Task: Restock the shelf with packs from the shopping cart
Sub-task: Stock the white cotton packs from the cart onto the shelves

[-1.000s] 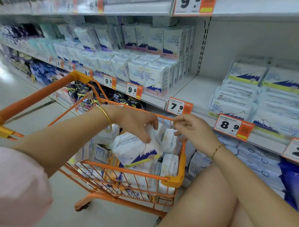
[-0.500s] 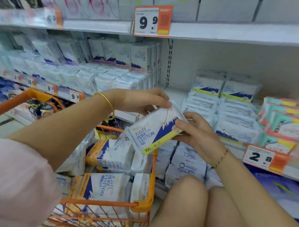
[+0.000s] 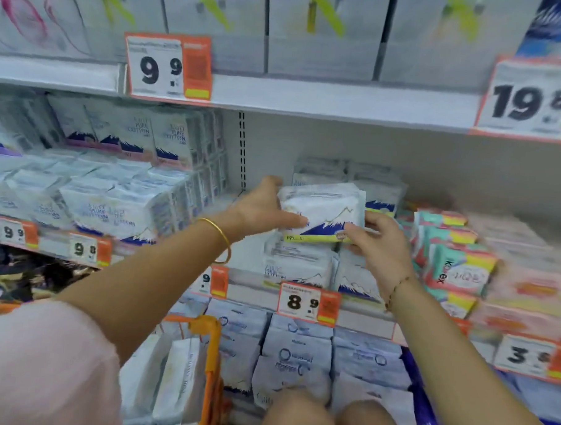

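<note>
While over the shelf stack (image 3: 297, 271), left hand (image 3: 261, 210) and right hand (image 3: 382, 245) tight around one white pack (image 3: 324, 209).

Both hands (image 3: 266, 208) (image 3: 379, 242) have lifted the pack (image 3: 322, 214) from the cart (image 3: 210, 344) to the shelf stack (image 3: 297, 267).

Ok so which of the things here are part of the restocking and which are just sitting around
Part of the job:
pack, held by left hand and right hand
matching packs on the shelf below it
cart with spare packs

Just there:
pink and green packs
price tags
boxes up top
grey packs lower down
</note>
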### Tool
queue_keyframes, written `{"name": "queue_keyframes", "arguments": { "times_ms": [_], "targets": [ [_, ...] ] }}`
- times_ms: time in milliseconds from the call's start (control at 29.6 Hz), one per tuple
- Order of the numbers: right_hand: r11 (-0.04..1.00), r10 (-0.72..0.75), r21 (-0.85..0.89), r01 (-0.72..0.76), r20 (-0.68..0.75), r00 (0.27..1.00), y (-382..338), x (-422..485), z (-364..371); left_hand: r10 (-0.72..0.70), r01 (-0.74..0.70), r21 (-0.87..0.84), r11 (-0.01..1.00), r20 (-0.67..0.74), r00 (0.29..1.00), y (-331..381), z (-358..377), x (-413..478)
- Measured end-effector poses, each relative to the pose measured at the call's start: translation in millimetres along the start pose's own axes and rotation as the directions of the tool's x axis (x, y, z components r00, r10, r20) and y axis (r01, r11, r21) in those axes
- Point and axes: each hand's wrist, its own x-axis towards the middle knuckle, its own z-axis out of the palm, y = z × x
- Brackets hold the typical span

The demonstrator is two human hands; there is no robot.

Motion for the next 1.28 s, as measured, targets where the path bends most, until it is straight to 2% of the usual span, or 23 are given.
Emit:
{"name": "queue_keyframes", "arguments": {
  "times_ms": [101, 236, 371, 641, 708, 809, 877, 978, 1079, 1181, 1282],
  "targets": [
    [0.958, -0.069, -0.282, 0.048, -0.064, 0.996, 8, 39, 6, 0.002, -0.012, -0.091, 0.996, -0.114, 0.994, -1, 14, 38],
    [0.908, -0.063, -0.419, 0.002, -0.131, 0.989, 22, 80, 21, 0.033, -0.047, -0.072, 0.996, -0.196, 0.98, -10, 27, 68],
    [0.873, -0.046, -0.488, -0.01, -0.104, 0.994, 36, 97, 33, 0.014, -0.035, -0.095, 0.995, -0.218, 0.976, -31, 28, 84],
    [0.664, 0.038, -0.734, -0.14, -0.154, 0.987, 29, 89, 43, -0.031, 0.026, -0.056, 0.998, -0.086, 0.996, -47, 27, 79],
    [0.66, 0.014, -0.741, -0.121, -0.149, 0.989, 20, 79, 42, -0.064, 0.06, -0.057, 0.997, -0.071, 0.995, -50, 22, 72],
    [0.713, -0.086, -0.7, -0.052, -0.16, 0.983, 11, 65, 36, -0.067, 0.069, 0.04, 0.997, -0.055, 0.996, -46, 6, 56],
    [0.743, -0.156, -0.667, 0.052, -0.097, 0.983, 0, 42, 39, -0.088, 0.089, 0.13, 0.987, -0.009, 0.996, -40, -13, 28],
    [0.781, -0.215, -0.591, 0.201, 0.048, 0.975, -16, -3, 55, -0.168, 0.118, 0.275, 0.954, 0.163, 0.972, -33, -38, -30],
    [0.824, -0.225, -0.47, 0.318, 0.244, 0.943, -25, -52, 78, -0.244, 0.06, 0.544, 0.837, 0.274, 0.93, -35, -58, -92],
    [0.856, -0.205, -0.338, 0.391, 0.472, 0.857, -35, -103, 102, -0.379, -0.002, 0.743, 0.669, 0.344, 0.859, -45, -78, -153],
    [0.882, -0.17, -0.242, 0.403, 0.636, 0.753, -45, -146, 126, -0.481, 0.003, 0.81, 0.587, 0.346, 0.806, -68, -103, -207]
  ]
}}
